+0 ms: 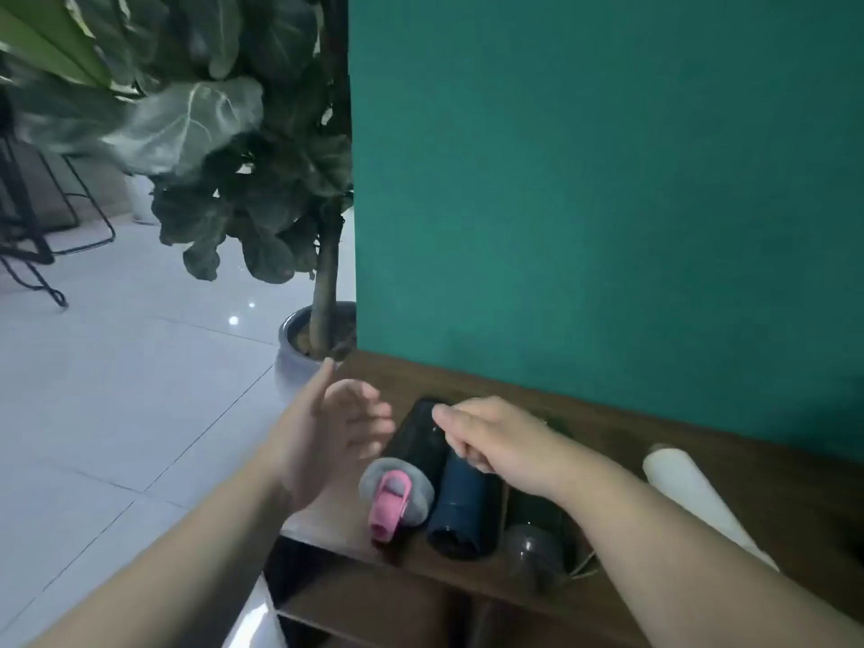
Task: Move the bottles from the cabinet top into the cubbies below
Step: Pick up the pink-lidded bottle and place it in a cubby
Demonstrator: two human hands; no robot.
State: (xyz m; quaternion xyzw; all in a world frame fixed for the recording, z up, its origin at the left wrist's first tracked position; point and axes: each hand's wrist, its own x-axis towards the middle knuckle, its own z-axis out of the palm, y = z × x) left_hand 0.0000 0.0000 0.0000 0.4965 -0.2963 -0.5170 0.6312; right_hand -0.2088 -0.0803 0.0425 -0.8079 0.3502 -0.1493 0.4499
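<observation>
Several bottles lie on their sides on the dark wooden cabinet top (771, 498). A black bottle with a grey and pink lid (411, 465) is leftmost. Beside it lies a dark blue bottle (463, 512), then a dark bottle with a clear cap (533, 549), and a white bottle (687, 488) further right. My left hand (327, 437) hovers open just left of the black bottle, fingers spread. My right hand (495, 437) reaches over the black and blue bottles with fingers curled loosely, holding nothing. Dark cubby openings (299, 577) show below the cabinet's front edge.
A teal wall (608, 180) rises right behind the cabinet. A large-leaved potted plant (322, 273) in a grey pot (292, 362) stands at the cabinet's left end. White tiled floor (117, 390) spreads to the left, with black metal furniture legs (32, 254) far back.
</observation>
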